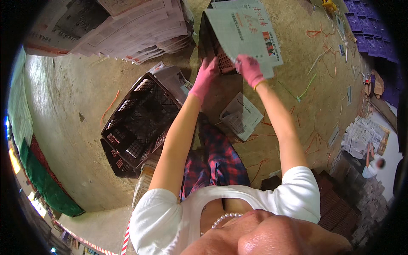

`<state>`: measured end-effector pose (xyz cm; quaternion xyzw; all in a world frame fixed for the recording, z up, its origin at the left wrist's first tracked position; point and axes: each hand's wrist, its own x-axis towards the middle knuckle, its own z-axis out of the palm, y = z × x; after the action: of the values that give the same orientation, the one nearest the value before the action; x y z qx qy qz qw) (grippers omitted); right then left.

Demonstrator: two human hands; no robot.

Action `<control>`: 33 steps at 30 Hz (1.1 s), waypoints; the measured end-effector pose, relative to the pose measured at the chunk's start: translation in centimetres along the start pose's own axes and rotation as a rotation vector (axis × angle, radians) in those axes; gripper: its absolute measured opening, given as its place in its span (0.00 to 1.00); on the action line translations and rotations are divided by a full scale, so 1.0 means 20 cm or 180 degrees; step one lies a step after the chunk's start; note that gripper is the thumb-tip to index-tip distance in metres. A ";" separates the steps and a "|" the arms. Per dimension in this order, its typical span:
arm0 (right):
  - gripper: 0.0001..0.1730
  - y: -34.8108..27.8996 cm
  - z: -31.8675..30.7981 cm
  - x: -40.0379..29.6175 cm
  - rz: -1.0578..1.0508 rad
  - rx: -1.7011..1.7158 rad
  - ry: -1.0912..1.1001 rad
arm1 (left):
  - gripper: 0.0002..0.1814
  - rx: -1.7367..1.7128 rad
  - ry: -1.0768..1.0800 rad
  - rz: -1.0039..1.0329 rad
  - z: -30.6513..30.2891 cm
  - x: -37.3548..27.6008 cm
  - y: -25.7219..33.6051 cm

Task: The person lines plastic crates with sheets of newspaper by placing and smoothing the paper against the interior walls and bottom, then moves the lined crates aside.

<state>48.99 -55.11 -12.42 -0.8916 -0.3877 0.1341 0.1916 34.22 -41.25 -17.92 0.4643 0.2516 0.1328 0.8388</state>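
My right hand (250, 70), in a pink glove, pinches the near edge of a newspaper sheet (240, 35). The sheet slants over a dark plastic crate (225, 63) and covers much of it. My left hand (206, 78), also gloved in pink, is at the near left end of that crate; whether its fingers grip the rim is unclear. To the left, another dark plastic crate (145, 118) stands with its grid walls and inside showing. Beside it lies a newspaper (173, 78), partly hidden by the crate. A further newspaper sheet (243, 115) is on the floor below my hands.
A tall newspaper stack (134, 28) rises at upper left. Orange straps (315, 33) and a green strap (308, 86) litter the concrete floor (73, 134). Purple crates (371, 32) stand at upper right. Far right, a person (373, 165) reaches toward newspapers (363, 135).
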 end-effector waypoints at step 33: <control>0.21 -1.01 -0.61 -0.32 0.0436 0.4151 -0.1591 | 0.37 -0.0549 0.0607 0.0128 0.37 -1.08 0.94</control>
<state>36.57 -50.21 8.01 -0.5597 -0.2035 0.5521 0.5836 20.41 -46.38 7.62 0.3805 0.3085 0.2143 0.8450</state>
